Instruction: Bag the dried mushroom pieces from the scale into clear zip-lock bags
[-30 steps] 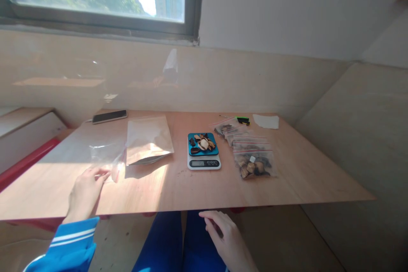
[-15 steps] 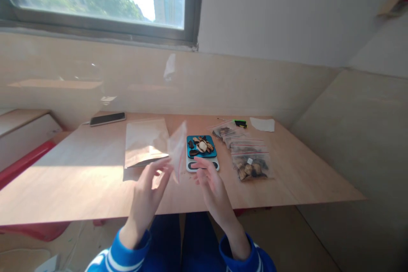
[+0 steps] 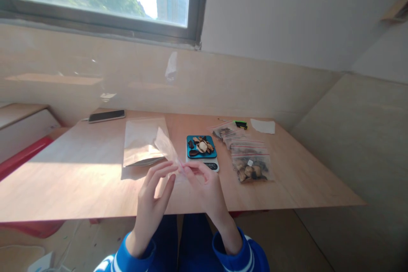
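A small clear zip bag (image 3: 167,146) stands up at a slant over the table, left of the scale. My right hand (image 3: 207,187) pinches its edge between thumb and fingertips. My left hand (image 3: 154,193) is beside the bag, fingertips against or very near it, thumb held apart. Just behind my right hand, a blue-topped kitchen scale (image 3: 190,155) carries a small heap of dried mushroom slices (image 3: 202,146). My right hand partly covers the scale's display.
A large paper pouch (image 3: 145,136) lies at the left, near a phone (image 3: 106,116). Several zip bags of dried mushroom pieces (image 3: 250,163) lie right of the scale. Behind them are a green-and-black stapler-like tool (image 3: 241,124) and a white paper piece (image 3: 263,126).
My right hand has come left and now grips the bag's edge. The bag has tipped over to the left, and my left thumb and fingers have spread apart.
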A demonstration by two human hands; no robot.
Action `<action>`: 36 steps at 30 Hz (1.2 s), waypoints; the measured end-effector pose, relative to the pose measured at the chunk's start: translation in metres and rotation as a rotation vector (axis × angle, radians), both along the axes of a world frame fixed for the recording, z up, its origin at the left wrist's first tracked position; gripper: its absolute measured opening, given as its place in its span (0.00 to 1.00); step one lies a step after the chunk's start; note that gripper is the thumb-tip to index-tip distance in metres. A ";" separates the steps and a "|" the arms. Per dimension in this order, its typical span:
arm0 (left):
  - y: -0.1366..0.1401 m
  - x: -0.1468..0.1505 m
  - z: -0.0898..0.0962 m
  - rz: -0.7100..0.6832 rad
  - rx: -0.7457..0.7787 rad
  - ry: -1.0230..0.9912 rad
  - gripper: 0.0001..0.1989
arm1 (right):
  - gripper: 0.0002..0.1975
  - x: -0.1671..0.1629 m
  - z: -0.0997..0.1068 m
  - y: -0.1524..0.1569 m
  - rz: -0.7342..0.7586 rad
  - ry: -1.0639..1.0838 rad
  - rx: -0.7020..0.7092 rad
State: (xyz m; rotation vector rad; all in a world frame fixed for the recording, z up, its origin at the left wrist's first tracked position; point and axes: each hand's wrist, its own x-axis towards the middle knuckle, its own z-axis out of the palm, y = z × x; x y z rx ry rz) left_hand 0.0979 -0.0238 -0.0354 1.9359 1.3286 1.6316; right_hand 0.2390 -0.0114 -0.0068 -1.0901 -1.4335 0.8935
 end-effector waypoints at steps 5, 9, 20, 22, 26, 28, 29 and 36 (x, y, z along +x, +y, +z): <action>-0.001 -0.001 -0.007 -0.020 -0.100 -0.258 0.20 | 0.04 -0.005 0.007 -0.006 0.009 -0.038 0.008; -0.001 -0.010 -0.008 0.053 -0.213 -0.276 0.19 | 0.04 -0.007 0.005 -0.005 0.062 -0.011 -0.066; 0.017 -0.021 0.012 0.184 -0.174 -0.348 0.17 | 0.17 0.062 -0.014 0.057 0.096 -0.193 -0.030; 0.024 -0.018 0.013 0.198 -0.188 -0.294 0.16 | 0.18 0.077 -0.024 0.076 -0.049 -0.357 0.099; 0.038 -0.010 0.006 0.198 -0.174 -0.183 0.16 | 0.25 0.089 -0.055 0.103 -0.073 -0.724 0.161; 0.042 -0.005 0.000 0.187 -0.146 -0.167 0.17 | 0.28 0.087 -0.069 0.109 -0.051 -0.806 0.130; 0.043 -0.002 -0.003 0.182 -0.140 -0.171 0.17 | 0.29 0.086 -0.075 0.112 -0.045 -0.819 0.119; 0.041 0.015 -0.021 0.106 -0.180 -0.163 0.21 | 0.22 0.081 -0.080 0.127 -0.026 -0.678 0.200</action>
